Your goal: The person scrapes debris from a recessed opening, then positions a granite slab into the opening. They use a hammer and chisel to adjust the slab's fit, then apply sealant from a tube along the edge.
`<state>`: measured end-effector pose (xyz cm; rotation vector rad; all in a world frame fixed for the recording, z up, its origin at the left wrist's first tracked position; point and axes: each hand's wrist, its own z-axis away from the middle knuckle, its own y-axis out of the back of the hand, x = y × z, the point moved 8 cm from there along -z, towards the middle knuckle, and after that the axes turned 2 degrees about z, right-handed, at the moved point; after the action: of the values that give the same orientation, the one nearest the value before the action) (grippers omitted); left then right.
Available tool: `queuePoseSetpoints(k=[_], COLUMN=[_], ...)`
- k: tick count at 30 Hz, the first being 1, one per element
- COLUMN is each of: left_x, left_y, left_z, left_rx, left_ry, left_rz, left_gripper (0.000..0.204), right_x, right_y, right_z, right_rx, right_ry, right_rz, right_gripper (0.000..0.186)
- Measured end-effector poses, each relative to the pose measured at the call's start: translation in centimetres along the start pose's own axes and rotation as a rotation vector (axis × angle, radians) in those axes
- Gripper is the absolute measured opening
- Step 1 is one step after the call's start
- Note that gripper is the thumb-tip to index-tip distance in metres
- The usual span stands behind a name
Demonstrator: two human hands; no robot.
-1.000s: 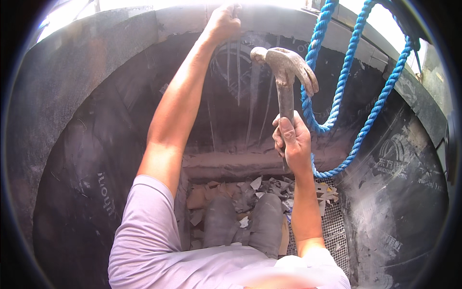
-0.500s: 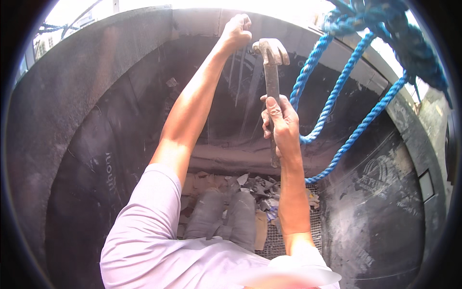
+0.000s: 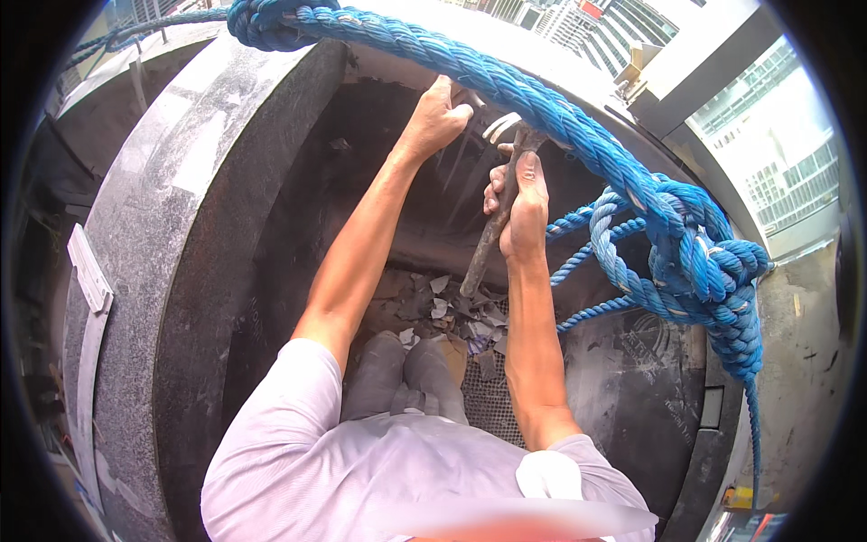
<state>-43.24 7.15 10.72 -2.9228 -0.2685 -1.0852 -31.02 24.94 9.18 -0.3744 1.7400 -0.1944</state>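
My left hand (image 3: pixel 435 119) is raised with curled fingers against the top of the dark wall (image 3: pixel 379 181) in front of me. Whatever its fingers pinch is hidden. Just to the right, my right hand (image 3: pixel 526 203) grips a worn claw hammer (image 3: pixel 480 257) by its handle, high up near the head. The hammer leans, its head up beside my left hand and its handle end pointing down and to the left. A thick blue rope (image 3: pixel 533 95) passes across the view, partly covering the hammer head.
Broken scraps (image 3: pixel 442 303) litter the floor around my legs, with a dark grid mat (image 3: pixel 492 397) beside them. A big rope knot (image 3: pixel 704 253) hangs at right. A thick curved rim (image 3: pixel 199 181) rises on the left; tall buildings (image 3: pixel 623 32) stand beyond.
My view has shifted, so the rope and knot now lie across and lower in it. The hammer has gone from nearly upright to leaning. My left hand stays closed at the wall top.
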Motion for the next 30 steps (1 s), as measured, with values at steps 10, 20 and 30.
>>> queuePoseSetpoints(k=[10, 20, 30], left_x=[11.3, 7.8, 9.1], left_y=[-3.3, 0.0, 0.2], left_z=[16.7, 17.2, 7.8], left_rx=[-0.084, -0.090, -0.403], left_ry=[0.747, 0.557, 0.531], left_rz=[-0.089, -0.137, -0.634], left_gripper=[0.051, 0.028, 0.027], right_x=[-0.7, -3.6, -4.6], right_y=[-1.6, 1.2, 4.3], right_z=[0.1, -4.7, -6.6], right_rx=[-0.066, -0.146, 0.076], right_ry=[-0.141, -0.587, -0.527], right_rz=[0.068, -0.161, 0.020], right_gripper=[0.050, 0.065, 0.047])
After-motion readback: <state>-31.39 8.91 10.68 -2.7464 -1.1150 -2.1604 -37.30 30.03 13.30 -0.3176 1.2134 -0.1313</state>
